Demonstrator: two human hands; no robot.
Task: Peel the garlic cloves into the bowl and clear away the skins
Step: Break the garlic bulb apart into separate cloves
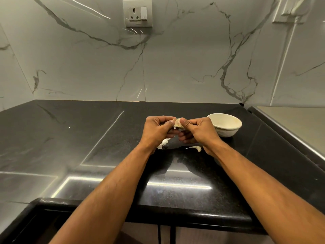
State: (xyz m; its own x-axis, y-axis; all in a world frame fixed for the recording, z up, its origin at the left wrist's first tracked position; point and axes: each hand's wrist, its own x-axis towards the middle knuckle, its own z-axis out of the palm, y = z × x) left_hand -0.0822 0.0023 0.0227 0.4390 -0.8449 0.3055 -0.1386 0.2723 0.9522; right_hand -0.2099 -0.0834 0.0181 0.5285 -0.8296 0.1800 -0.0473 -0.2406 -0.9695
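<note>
A pale garlic piece (177, 123) with loose skin is held above the black counter between both hands. My left hand (158, 128) pinches its left side with thumb and curled fingers. My right hand (195, 130) pinches its right side, thumb on top. A cream bowl (226, 120) stands on the counter just right of my right hand; its inside looks bare from here. White garlic skins (163, 143) lie on the counter under my left wrist, and another curved piece (195, 148) lies beside my right wrist.
The black stone counter (88, 147) runs to a marble-patterned wall (158, 67) with a socket and switch (137, 13). A raised ledge (290, 131) borders the counter on the right. The counter's front edge (158, 208) is near my elbows.
</note>
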